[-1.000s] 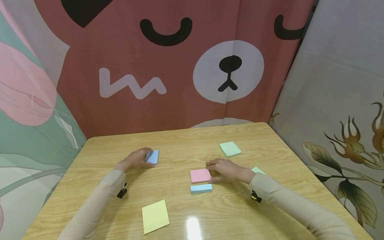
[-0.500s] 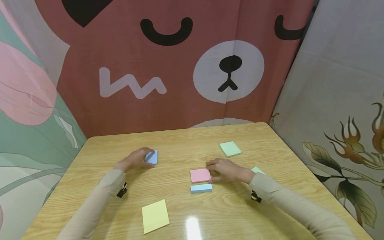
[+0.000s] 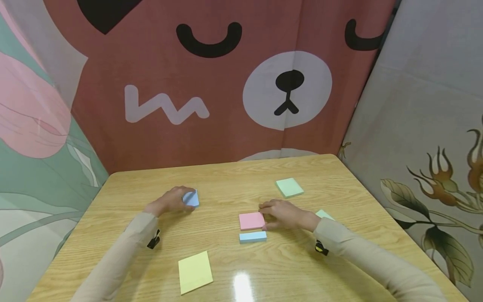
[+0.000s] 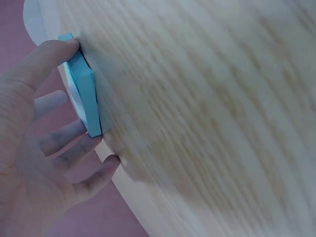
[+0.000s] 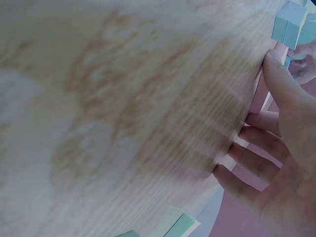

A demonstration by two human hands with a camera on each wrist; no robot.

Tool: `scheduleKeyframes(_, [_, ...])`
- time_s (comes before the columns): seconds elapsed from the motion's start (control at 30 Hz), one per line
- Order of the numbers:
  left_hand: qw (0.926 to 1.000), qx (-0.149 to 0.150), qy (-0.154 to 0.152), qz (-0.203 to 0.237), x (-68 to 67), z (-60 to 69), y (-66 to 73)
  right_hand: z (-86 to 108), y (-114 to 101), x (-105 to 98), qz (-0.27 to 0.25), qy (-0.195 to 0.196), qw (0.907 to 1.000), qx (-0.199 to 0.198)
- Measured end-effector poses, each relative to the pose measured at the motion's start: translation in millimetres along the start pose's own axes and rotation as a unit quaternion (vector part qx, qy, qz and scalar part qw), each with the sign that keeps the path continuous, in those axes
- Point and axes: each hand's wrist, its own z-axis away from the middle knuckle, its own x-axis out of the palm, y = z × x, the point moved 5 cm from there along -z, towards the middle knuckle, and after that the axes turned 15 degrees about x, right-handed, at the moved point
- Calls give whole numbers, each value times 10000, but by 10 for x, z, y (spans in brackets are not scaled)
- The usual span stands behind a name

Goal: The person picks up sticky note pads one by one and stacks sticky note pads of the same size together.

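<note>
On the left side of the table, my left hand [image 3: 170, 200] grips a blue sticky note pad [image 3: 191, 199]. The left wrist view has the thumb on one end of this blue pad [image 4: 89, 94] and fingertips at the other. My right hand [image 3: 284, 214] holds a pink sticky note pad [image 3: 250, 221] by its right side near the table's middle. In the right wrist view the thumb and index finger span the pink pad [image 5: 259, 94], while the other fingertips rest on the wood. Just in front of it lies a narrow light-blue note block [image 3: 253, 238].
A yellow sticky note pad [image 3: 195, 272] lies near the front of the wooden table [image 3: 226, 180]. One green pad [image 3: 289, 188] is toward the back right; another green pad [image 3: 324, 214] is partly hidden behind the right forearm. Printed curtains surround the table.
The blue pad has turned and shifted very slightly within my left hand. My right hand and the pink pad have stayed in place.
</note>
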Motion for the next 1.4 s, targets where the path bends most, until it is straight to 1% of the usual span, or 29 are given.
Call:
scheduleKeyframes(0.2, [9993,-223,4,-306,6,22,40,-1,-4,5,34,27,10000,-19])
scheduleKeyframes(0.33, [9982,-319,77,-492,15,23,38,0,-6,4,23,27,10000,-13])
scheduleKeyframes(0.43, [9978,-333,147,-557,21,20,31,-1,-8,0,3,26,10000,-7])
scheduleKeyframes(0.63, [9979,-352,243,-478,18,21,9,-8,-7,-6,23,47,10000,-25])
scheduleKeyframes(0.87, [9976,-463,275,-431,-5,41,-29,-11,3,-13,19,47,10000,-38])
scheduleKeyframes(1.07, [9971,-601,312,-344,10,54,-56,-17,21,21,102,84,9999,-74])
scheduleKeyframes(1.2, [9972,-677,275,-184,31,52,-66,-21,31,45,140,99,9998,-89])
scheduleKeyframes(1.4, [9967,-769,241,-82,42,47,-94,-16,30,42,125,95,9999,-68])
